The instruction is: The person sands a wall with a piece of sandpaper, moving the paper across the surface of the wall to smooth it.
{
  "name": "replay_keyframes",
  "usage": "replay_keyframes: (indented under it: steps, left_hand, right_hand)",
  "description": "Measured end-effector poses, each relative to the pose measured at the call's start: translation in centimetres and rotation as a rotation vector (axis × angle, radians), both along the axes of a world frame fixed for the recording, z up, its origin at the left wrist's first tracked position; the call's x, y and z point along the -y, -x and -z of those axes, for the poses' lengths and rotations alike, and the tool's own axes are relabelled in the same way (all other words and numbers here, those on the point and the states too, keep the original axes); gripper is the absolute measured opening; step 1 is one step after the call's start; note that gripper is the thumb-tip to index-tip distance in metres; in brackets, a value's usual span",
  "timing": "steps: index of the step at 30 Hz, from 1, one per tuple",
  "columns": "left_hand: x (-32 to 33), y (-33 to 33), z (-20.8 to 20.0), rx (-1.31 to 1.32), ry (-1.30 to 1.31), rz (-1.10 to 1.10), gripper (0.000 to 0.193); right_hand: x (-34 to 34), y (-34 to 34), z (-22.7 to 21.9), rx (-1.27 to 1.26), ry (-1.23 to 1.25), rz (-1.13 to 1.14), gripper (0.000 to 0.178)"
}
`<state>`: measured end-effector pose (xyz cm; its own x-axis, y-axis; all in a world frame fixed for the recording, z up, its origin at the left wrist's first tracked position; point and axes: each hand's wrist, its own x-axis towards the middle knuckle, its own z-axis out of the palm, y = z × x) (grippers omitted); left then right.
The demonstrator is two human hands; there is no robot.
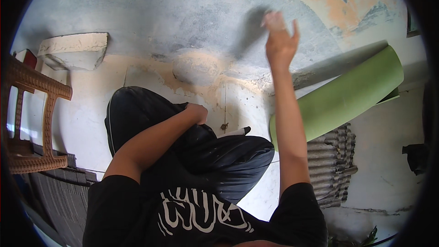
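Note:
My right hand (280,43) is raised at arm's length in front of the wall (206,13), which has grey-blue paint and bare orange patches. Its thumb stands apart from the bent fingers, whose tips are blurred; I make out nothing in them. The hand throws a dark shadow on the wall to its left. My left hand (196,113) rests curled on my dark trousers (141,114), its fingers folded under and out of sight. A pale, narrow thing with a black tip (235,132) shows between my bent legs.
A rolled green mat (343,91) leans at the right above corrugated grey sheeting (331,164). A brown woven-pattern plastic chair (41,119) stands at the left. Beyond it, a chipped pale ledge (75,50) juts from the wall. A rounded plaster bump (196,67) bulges at the wall's foot.

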<state>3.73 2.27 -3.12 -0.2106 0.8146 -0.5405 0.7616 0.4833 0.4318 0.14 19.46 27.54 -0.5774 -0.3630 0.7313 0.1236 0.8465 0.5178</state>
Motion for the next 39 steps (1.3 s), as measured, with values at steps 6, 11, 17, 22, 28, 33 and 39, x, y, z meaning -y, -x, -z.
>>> replay_keyframes:
  steps: [6,11,17,22,28,33,39]
  left_hand:
    - [0.3,-0.5,-2.0,-0.006,-0.027,-0.016,0.042]
    - [-0.4,-0.8,-2.2,-0.013,-0.007,0.017,0.041]
    - [0.1,-0.5,-2.0,-0.026,0.004,0.014,0.042]
    - [0.3,0.2,-0.8,0.006,-0.066,-0.019,0.045]
    - [-0.2,0.1,-0.8,0.014,-0.013,-0.013,0.042]
    - [0.4,0.4,-1.1,0.015,-0.053,0.012,0.047]
    - [0.5,-0.1,-1.6,0.002,-0.05,-0.013,0.046]
  right_hand:
    - [-1.8,3.8,-3.8,-0.276,0.112,-0.209,0.035]
    - [-1.8,4.2,4.9,-0.271,0.276,-0.147,0.039]
    - [-2.4,1.6,11.5,-0.066,0.233,-0.092,0.036]
    - [-2.3,-0.3,12.5,0.127,0.29,-0.107,0.04]
    - [-1.0,-2.5,10.5,0.208,0.375,-0.069,0.035]
    - [1.2,-1.0,2.0,0.057,0.297,-0.144,0.03]
    - [1.8,3.2,-9.0,-0.329,0.146,-0.371,0.038]
